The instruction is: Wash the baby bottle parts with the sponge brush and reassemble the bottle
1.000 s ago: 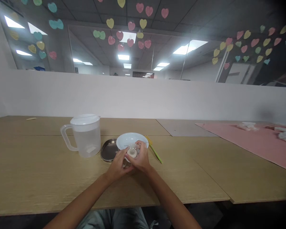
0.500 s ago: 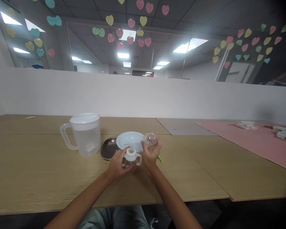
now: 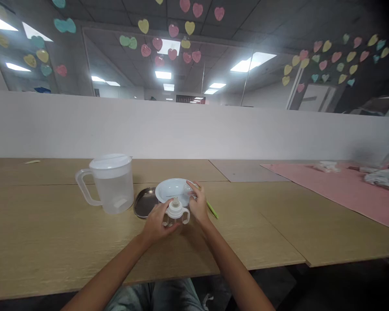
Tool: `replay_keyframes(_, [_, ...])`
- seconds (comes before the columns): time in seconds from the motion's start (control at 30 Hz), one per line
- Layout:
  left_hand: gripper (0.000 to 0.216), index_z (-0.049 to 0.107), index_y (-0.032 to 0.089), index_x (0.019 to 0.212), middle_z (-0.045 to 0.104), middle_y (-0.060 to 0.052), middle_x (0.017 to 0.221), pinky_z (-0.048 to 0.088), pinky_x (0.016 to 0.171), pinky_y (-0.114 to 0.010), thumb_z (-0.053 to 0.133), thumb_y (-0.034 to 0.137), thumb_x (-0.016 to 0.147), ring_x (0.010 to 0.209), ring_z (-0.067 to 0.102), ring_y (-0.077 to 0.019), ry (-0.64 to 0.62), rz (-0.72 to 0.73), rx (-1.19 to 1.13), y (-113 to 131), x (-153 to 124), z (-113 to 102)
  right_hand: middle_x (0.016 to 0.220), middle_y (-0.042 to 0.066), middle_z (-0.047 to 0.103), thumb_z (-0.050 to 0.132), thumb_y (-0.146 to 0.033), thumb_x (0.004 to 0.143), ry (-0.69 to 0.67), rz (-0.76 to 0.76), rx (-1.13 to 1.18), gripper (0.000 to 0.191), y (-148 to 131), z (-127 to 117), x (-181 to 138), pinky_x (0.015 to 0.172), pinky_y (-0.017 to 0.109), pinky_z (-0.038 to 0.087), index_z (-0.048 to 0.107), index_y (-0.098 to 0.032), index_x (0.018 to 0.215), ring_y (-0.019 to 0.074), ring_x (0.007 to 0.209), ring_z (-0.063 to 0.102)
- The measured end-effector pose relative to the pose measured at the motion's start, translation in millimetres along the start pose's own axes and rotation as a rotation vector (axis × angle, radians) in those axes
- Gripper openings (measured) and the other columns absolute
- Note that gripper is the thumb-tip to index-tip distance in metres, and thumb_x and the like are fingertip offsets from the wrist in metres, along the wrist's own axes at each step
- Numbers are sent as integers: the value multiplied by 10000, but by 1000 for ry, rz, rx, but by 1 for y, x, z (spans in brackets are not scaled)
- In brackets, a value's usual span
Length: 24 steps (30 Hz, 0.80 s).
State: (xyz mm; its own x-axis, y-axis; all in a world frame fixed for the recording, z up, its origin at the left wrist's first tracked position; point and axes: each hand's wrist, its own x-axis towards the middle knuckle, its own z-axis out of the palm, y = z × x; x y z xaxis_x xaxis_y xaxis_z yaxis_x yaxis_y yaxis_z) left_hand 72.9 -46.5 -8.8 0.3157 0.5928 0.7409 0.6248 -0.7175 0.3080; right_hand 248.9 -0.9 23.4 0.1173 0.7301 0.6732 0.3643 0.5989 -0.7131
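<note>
My left hand point(image 3: 157, 221) is closed round a baby bottle point(image 3: 176, 211) with a white collar, a clear teat and two side handles. The bottle is upright above the table's near middle. My right hand point(image 3: 198, 203) has its fingers round a clear domed bottle cap point(image 3: 188, 189), which is over the right side of a white bowl point(image 3: 170, 182). The cap is hard to make out against the bowl. A round metal tray point(image 3: 145, 203) lies left of the bowl, partly behind my left hand. A green stick-like thing point(image 3: 213, 210) lies right of my right hand, its far end hidden.
A large lidded plastic pitcher point(image 3: 113, 185) stands left of the metal tray, its handle pointing left. A pink cloth point(image 3: 324, 185) covers the right side of the table point(image 3: 262, 233), with white items on it. Behind the table runs a white wall point(image 3: 149, 129) below glass.
My right hand has moved left and brought the clear cap from beside the bowl to over its right part. My left hand keeps holding the bottle. The view has shifted slightly.
</note>
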Motion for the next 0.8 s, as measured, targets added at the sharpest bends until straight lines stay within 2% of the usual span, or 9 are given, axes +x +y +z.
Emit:
replay_keyframes(0.1, [657,379,149,1307,560,-143,1249,417,960,-411,589,474,776,1128,537,-274,-12,-7,2,-1,0,1,1233,74,442,357,-12,659,-35,-37,-67,617,-1,0,-2,794,294,480,588,-241,1183,99,717,547])
replay_keyframes(0.2, [653,386,149,1297,559,-142,1251,420,956,-408,591,481,774,1132,535,-274,-14,-20,4,-1,0,1,1069,66,525,346,-14,653,-67,-51,-120,625,0,1,0,764,298,469,557,-214,1206,118,685,524])
replay_keyframes(0.37, [665,376,144,1308,547,-148,1268,415,963,-409,588,483,776,1140,530,-278,-20,-15,6,-1,0,-1,776,18,588,351,-23,635,-187,-3,-177,561,3,-1,3,764,272,428,553,-171,1137,157,761,548])
replay_keyframes(0.53, [679,360,151,1323,547,-146,1267,414,962,-410,590,480,775,1128,535,-274,-28,-22,-6,-1,1,-1,687,-10,608,370,-85,710,-299,73,-264,421,-1,-3,1,715,239,392,542,-178,1083,151,711,555])
replay_keyframes(0.67, [673,368,157,1321,543,-145,1273,405,971,-416,590,479,773,1138,528,-279,-32,-31,-9,-1,0,-1,700,15,620,366,-128,762,-271,87,-365,295,-3,-3,1,684,243,376,568,-174,972,160,707,552])
replay_keyframes(0.8, [668,380,147,1314,545,-149,1269,402,969,-410,597,472,772,1140,525,-281,-20,-26,-19,-1,0,-2,781,58,623,392,-211,811,-115,43,-424,197,-6,-8,3,700,267,371,584,-170,819,176,743,539])
